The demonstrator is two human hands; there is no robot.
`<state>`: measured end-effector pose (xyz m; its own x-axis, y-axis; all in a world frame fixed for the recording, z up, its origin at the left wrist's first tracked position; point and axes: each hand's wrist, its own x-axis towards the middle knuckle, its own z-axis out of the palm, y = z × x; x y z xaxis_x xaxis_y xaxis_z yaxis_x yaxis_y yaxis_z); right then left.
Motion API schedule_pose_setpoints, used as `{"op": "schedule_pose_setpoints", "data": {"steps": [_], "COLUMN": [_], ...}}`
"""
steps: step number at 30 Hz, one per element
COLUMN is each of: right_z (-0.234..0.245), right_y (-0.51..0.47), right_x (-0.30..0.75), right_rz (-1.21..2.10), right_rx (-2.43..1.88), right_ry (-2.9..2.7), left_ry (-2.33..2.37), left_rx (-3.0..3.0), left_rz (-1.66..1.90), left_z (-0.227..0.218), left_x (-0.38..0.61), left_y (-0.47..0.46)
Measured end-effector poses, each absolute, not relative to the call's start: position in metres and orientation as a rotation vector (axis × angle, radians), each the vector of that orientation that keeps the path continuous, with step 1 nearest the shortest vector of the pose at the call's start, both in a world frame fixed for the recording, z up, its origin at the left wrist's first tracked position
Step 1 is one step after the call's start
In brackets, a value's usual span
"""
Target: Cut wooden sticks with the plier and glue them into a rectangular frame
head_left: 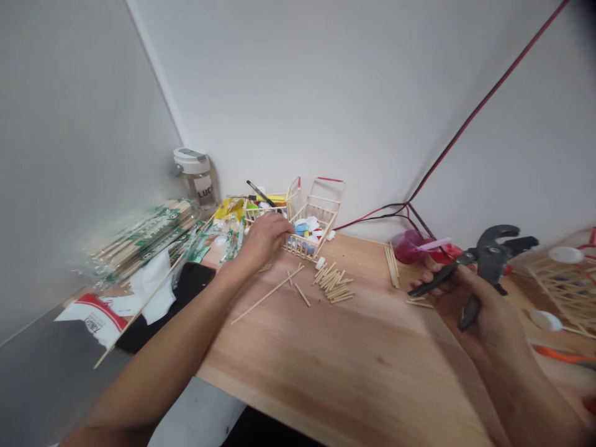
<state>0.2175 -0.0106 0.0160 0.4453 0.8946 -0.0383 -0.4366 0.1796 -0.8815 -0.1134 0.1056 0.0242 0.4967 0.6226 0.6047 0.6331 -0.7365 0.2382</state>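
My left hand [269,239] reaches to the front of two small carts built from wooden sticks. Its fingers are bent together at the side of the right stick cart [302,247], and whatever is between the fingertips is hidden. White and blue bits lie in that cart, and the left stick cart [251,213] holds a black pen [261,194] and a yellow-handled tool. My right hand [488,310] is wrapped round a pair of black cutters [488,264], jaws pointing up and away. Below the carts lie a pile of short cut sticks [333,282] and a long thin stick [267,295].
Plastic-wrapped bundles of sticks [144,242] lie at left, with a lidded jar [195,177] behind. A black phone-like slab [193,279] lies under white tissue. At right are a purple cup [405,246], another stick frame [565,285] and an orange-handled tool [563,355]. Cables run along the wall.
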Motion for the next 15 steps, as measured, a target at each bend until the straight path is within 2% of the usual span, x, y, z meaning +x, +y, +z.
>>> {"op": "schedule_pose_setpoints", "data": {"steps": [15], "right_z": [0.0089], "right_y": [-0.0137], "right_x": [0.2101], "right_rz": [0.986], "right_rx": [-1.039], "right_ry": [-0.762], "left_ry": [-1.037], "left_rx": [-2.738], "left_rz": [-1.078], "left_z": [0.0191], "left_x": [-0.1159], "left_y": [0.1143]}}
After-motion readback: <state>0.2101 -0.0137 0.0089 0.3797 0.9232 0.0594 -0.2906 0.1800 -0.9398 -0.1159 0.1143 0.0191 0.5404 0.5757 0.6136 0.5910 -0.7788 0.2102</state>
